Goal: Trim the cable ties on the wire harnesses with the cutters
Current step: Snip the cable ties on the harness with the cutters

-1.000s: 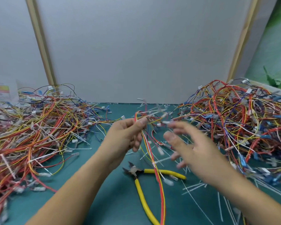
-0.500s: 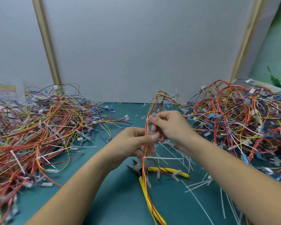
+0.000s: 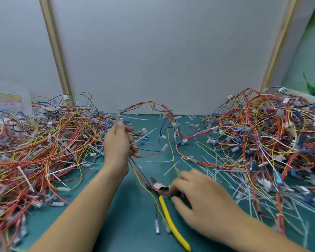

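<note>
Wire harness (image 3: 145,103), a thin bundle of red, yellow and orange leads, rises from a person's left hand (image 3: 119,143), bends in a loose arch over the teal mat (image 3: 116,206) and drops to small pale connectors near the middle of the bench. The left hand's fingers are curled round the bundle, with the fingertips pinching it at the top of the fist. Loose leads trail from under the palm towards the cutters (image 3: 159,187).

The cutters lie flat on the mat in front of the person, dark steel nose pointing up and to the left. One smooth yellow handle runs down towards the near edge. The right hand (image 3: 196,197) rests over the other handle, fingers bent down around it and thumb tucked against it. Two trailing leads cross the tool's head and end in clear sleeved terminals beside the free handle.

A dense, tangled left heap (image 3: 44,142) of harnesses fills one side of the bench and a taller right heap (image 3: 262,133) fills the other, both bristling with white ties and blue terminals. Thin white cable-tie offcuts (image 3: 210,160) lie scattered across the mat between the right hand and the right heap. A matt grey panel (image 3: 153,51) framed by pale wooden strips (image 3: 55,51) stands behind.
</note>
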